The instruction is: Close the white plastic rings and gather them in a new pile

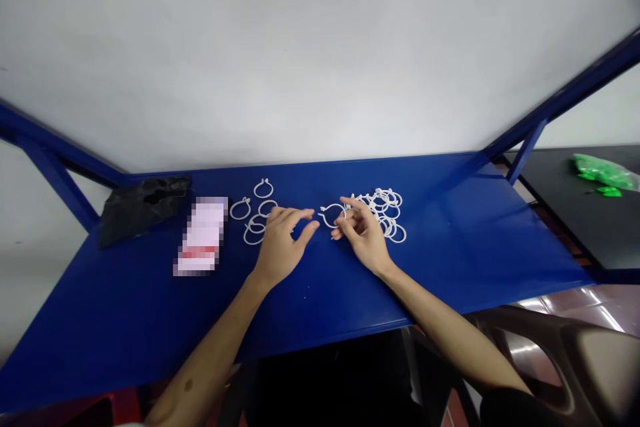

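Pinching a white ring over the blue table, the right hand points the ring's open end toward the left hand, whose thumb and fingers stand apart, with loose rings beside the left, piled rings just beyond the right, and a white wall behind.

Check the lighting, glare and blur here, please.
In the head view, bright glare streaks the floor at lower right; in the head view, the phone is blocky, its screen unreadable; in the head view, the left hand and right hand look fairly crisp, the chair softer; in the head view, the wall darkens toward the top right corner.
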`<state>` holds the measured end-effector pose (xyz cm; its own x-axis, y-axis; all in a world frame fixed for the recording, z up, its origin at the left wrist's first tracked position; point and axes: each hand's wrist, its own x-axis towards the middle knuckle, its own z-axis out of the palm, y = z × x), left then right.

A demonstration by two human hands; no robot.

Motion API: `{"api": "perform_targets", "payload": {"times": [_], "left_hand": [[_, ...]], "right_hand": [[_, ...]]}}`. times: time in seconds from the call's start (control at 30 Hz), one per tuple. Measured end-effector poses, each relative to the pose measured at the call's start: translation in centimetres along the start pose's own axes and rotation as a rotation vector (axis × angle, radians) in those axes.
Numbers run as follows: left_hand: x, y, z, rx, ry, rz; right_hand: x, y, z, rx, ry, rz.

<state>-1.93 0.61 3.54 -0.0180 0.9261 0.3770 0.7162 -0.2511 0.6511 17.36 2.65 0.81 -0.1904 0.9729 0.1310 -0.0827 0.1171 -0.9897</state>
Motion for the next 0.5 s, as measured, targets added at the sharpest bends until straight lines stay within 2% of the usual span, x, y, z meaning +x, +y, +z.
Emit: {"api": "perform_targets", "payload": {"times": [0.07,0.13,0.2,0.3,0.5], "left_hand": [[-0.3,0.4,0.4,-0.122,-0.11,-0.044],[-0.7,0.4,0.9,-0.184,-0.152,-0.14],[-0.9,0.1,1.3,-0.212,-0.12,-0.204],[-1.0,-0.1,1.4,-0.254,-0.065,-0.204],[-0.9,0.1,1.0,-0.263,-0.102,-0.156]], "right_hand": [[-0.3,0.1,0.3,-0.002,-0.04,0.002],[-0.6,0.2,0.5,-0.045,-0.067,-0.008],[-0.8,0.2,0.6,-0.144,-0.058,-0.051],[-0.9,0.2,0.6,-0.35,-0.014,-0.174],[-1.0,0.0,0.3,-0.62,-0.072,-0.445]]}}
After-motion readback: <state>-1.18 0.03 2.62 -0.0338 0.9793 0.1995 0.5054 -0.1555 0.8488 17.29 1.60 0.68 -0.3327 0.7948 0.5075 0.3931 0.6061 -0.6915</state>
